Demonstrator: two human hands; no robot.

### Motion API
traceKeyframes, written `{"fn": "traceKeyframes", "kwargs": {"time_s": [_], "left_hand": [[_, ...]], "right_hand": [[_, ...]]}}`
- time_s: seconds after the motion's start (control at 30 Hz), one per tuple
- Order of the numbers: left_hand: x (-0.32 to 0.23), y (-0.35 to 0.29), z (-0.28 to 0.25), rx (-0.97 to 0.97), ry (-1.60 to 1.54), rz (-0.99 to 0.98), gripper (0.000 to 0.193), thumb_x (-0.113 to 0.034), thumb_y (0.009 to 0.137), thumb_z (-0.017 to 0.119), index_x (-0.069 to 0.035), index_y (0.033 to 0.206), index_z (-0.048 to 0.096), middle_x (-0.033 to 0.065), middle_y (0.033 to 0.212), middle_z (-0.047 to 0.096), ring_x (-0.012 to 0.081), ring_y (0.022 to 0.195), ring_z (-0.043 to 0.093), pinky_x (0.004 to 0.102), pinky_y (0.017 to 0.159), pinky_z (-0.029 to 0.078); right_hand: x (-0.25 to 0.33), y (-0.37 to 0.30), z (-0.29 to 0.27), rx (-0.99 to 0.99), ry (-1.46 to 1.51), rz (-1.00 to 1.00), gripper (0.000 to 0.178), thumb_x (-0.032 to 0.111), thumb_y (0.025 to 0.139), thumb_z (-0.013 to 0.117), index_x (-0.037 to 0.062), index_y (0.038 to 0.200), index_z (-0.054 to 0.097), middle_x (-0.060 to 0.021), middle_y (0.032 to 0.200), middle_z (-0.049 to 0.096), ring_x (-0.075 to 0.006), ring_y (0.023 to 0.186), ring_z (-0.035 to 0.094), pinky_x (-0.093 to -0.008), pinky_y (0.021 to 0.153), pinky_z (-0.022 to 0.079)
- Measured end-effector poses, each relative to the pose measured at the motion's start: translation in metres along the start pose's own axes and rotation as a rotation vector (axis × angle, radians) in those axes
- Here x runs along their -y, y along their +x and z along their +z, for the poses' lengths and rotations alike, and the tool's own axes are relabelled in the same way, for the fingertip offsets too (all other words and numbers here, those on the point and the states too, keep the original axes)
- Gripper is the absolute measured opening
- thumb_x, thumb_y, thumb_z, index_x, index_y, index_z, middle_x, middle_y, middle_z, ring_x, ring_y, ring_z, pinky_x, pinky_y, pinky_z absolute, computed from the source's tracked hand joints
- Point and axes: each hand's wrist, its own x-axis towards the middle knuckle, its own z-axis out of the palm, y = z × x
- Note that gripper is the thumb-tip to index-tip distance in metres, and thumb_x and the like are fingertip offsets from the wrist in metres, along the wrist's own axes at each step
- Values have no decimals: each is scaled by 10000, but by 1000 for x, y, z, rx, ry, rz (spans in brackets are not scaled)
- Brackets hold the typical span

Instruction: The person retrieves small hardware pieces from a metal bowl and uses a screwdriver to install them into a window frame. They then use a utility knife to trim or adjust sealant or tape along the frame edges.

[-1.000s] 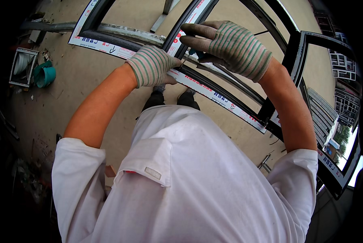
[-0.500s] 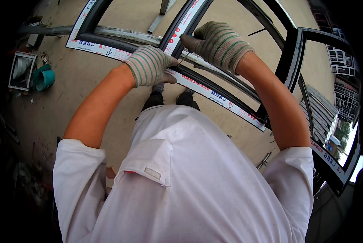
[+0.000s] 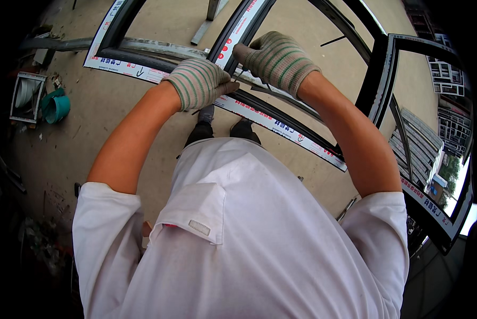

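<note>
View from the head, taken as a dial. A black frame [image 3: 275, 124] faced with printed white film spans the dial from 10 to 2 o'clock, above the grey bar [image 3: 166, 48]. At 12 o'clock a crossbar [image 3: 242, 26] meets its near rail. The left hand [image 3: 200, 82], in a striped glove, rests at 11 o'clock over this joint; its fingers are bent and drawn together, but whether the fingertips pinch anything cannot be told. The right hand [image 3: 278, 61], similarly gloved, hangs just short of 1 o'clock, beside the crossbar, with fingers curled well inward and thumb toward 9 o'clock; the palm is hidden, so its grasp cannot be determined. A thin dark shaft [image 3: 237, 78] shows between the hands. A second black frame [image 3: 435, 212] stands from 2 to 4 o'clock; grey slats [image 3: 416, 143] lie at 3. Between 9 and 10 o'clock are a teal bucket [image 3: 60, 109] and, just beyond, a crate [image 3: 17, 114].
</note>
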Motion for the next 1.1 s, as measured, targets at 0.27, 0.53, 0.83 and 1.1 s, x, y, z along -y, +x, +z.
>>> {"fn": "traceKeyframes", "kwargs": {"time_s": [0.27,0.53,0.83,1.1], "left_hand": [[8,1,10,-67,41,71,495,-480,1045,459,-87,1049,760,190,837,710,394,809,679,486,773,532],[5,2,12,-118,13,72,447,-454,1038,527,-77,982,760,201,746,671,402,716,645,482,693,520],[7,4,17,-156,35,81,449,-453,1039,531,-73,974,762,203,743,670,399,711,645,478,692,516],[2,2,10,-109,31,42,446,-446,1033,549,-61,1006,772,196,772,693,395,739,659,463,723,529]], "right_hand": [[-31,-10,-28,-329,-342,-784,389,68,944,650,51,1333,643,-191,1173,699,-316,936,708,-389,819,590],[-35,-17,-41,-166,-683,-1037,518,150,820,802,106,1311,642,-80,1319,632,-287,1163,614,-379,1020,535],[-33,-13,-30,-150,-697,-1009,585,138,790,822,115,1329,596,-95,1343,624,-308,1218,612,-399,1015,546],[-6,-6,-16,-169,-429,-536,359,419,930,726,63,950,768,-146,809,724,-264,784,722,-419,780,572]]}}
